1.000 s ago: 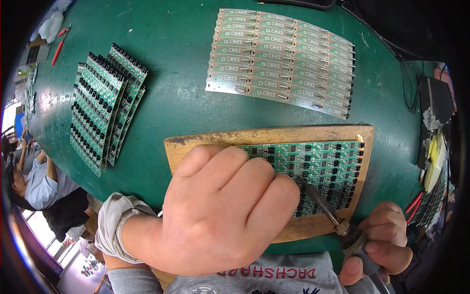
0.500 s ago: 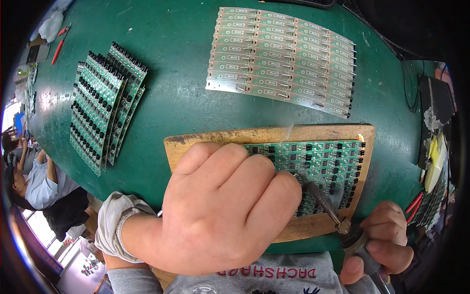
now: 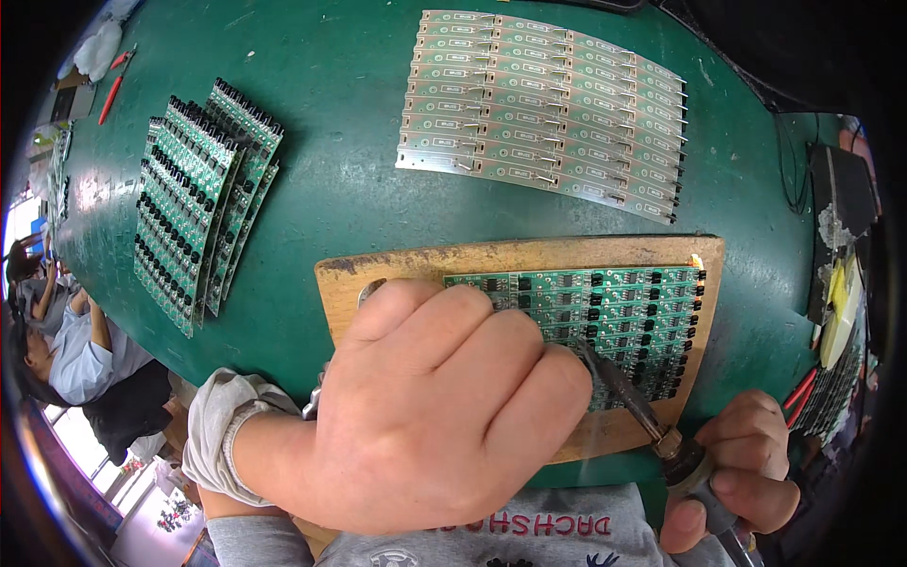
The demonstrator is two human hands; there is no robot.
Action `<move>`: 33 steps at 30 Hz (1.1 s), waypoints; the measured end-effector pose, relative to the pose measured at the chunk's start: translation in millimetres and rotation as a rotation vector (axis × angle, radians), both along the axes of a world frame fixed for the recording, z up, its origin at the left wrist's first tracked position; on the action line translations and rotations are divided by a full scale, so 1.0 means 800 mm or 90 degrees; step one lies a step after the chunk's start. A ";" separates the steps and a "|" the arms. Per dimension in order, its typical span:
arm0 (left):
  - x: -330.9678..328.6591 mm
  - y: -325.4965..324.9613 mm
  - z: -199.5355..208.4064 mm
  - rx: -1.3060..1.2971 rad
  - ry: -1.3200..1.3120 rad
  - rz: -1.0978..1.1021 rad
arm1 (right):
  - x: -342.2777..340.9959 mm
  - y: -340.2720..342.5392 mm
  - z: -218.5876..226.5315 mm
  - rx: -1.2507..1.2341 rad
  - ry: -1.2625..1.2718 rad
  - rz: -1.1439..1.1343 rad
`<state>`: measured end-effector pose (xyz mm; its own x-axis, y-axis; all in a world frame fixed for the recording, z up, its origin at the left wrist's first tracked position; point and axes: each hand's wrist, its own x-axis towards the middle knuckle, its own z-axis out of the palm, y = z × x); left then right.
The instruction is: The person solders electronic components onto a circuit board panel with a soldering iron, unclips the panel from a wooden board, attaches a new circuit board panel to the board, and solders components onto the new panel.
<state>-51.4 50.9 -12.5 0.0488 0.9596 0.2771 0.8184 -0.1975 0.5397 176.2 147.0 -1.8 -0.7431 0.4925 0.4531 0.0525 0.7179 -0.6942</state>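
A green circuit board panel with rows of small black parts lies on a wooden board. My left hand is closed over the panel's left part, knuckles up. Its fingertips, and whatever they pinch, are hidden beneath it; a bit of shiny metal shows past its left edge. In the fingers of my right hand is a soldering iron, gripped by its handle at the lower right. The iron slants up and left, its tip down among the parts beside my left knuckles; exact contact cannot be made out.
Several populated circuit boards lean in a stack at the left. Beyond the wooden board lies a pale panel of strips with wire leads sticking up. Red-handled pliers lie far left. Other people sit at the left edge.
My left hand has shifted slightly right and down, uncovering more of the panel's upper left corner. The soldering iron has moved only a little.
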 end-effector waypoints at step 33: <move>-0.008 0.000 0.008 -0.017 0.004 -0.017 | -0.009 0.001 0.001 0.002 0.030 0.023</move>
